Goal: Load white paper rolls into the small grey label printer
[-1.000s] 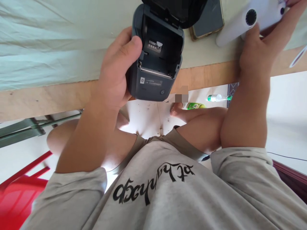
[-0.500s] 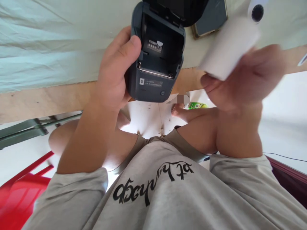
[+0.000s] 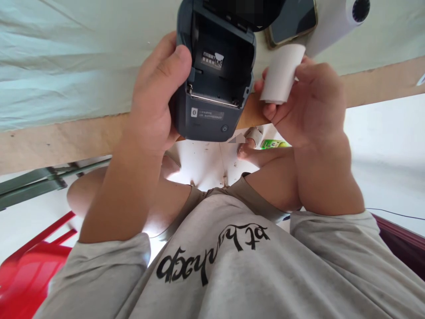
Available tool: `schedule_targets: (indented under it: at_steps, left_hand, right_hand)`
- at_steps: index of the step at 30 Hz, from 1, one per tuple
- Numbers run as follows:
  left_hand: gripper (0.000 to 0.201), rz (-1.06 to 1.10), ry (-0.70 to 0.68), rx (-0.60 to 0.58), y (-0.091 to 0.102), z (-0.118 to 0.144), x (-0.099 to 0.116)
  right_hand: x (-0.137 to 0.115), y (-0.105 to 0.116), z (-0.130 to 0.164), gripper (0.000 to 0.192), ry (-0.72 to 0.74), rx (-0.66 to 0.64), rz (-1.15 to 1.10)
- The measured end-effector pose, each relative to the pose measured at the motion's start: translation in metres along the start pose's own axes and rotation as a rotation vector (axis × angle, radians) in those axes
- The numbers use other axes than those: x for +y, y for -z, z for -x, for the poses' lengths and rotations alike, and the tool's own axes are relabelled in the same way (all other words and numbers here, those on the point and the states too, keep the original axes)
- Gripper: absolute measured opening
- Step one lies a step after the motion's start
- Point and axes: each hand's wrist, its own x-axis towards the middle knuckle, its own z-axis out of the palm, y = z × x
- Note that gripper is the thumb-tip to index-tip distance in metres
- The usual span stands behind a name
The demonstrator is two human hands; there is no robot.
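While the left hand [image 3: 154, 95] wrapped the side of the printer [image 3: 214, 75], thumb pressed on the near left edge and palm under the body, it held the device lifted just over the near edge of the table [image 3: 66, 133], apparently so the open bay faced the person. Its lid was swung up and away at the top of the view, leaving the dark, empty paper bay exposed; the printer's long axis ran roughly away from the person, button end nearest the body and hinge end farthest. Just to the right, the right hand [image 3: 307, 106] was curled closed around a white roll [image 3: 282, 73], fingers round its lower part and thumb across the front, so the roll stood clear of the palm. That roll was tilted, its long axis running from lower left to upper right, with the lower flat end pointing down toward the table edge, close beside the printer's right wall but apart from it; held that way, it looked ready to be turned crosswise into the bay. Beyond the hands, a phone [image 3: 292, 22] lay flat on the pale cloth [image 3: 66, 53], and a second, longer white roll [image 3: 338, 20] lay beside it, hollow end showing.
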Motion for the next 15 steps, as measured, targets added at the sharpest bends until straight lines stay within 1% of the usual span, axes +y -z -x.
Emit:
schedule_targets:
  at_steps: [2, 8, 11, 12, 13, 14, 15]
  left_hand:
    - [0.024, 0.020, 0.012, 0.007, 0.000, 0.000, 0.001]
    - [0.027, -0.007, 0.026, 0.017, -0.002, 0.001, 0.002]
    - [0.026, 0.000, 0.030, 0.030, -0.003, 0.001, 0.002]
    - [0.025, -0.003, 0.033, 0.033, -0.003, 0.001, 0.002]
    - [0.025, -0.008, 0.033, 0.034, -0.003, 0.001, 0.002]
    - [0.026, -0.016, 0.035, 0.031, -0.003, 0.001, 0.002]
    - [0.026, -0.025, 0.034, 0.028, -0.004, 0.001, 0.002]
  right_hand:
    - [0.000, -0.001, -0.001, 0.035, -0.029, 0.013, -0.014]
    - [-0.001, -0.002, -0.001, 0.039, 0.027, 0.031, 0.063]
    - [-0.001, -0.001, -0.004, 0.036, 0.009, 0.006, 0.050]
    - [-0.001, -0.003, -0.005, 0.035, 0.023, 0.005, 0.045]
    - [-0.001, -0.006, -0.004, 0.033, 0.075, 0.018, 0.048]
    - [-0.001, -0.010, -0.003, 0.032, 0.165, 0.041, 0.069]
    - [-0.001, -0.016, -0.001, 0.031, 0.309, 0.083, 0.100]
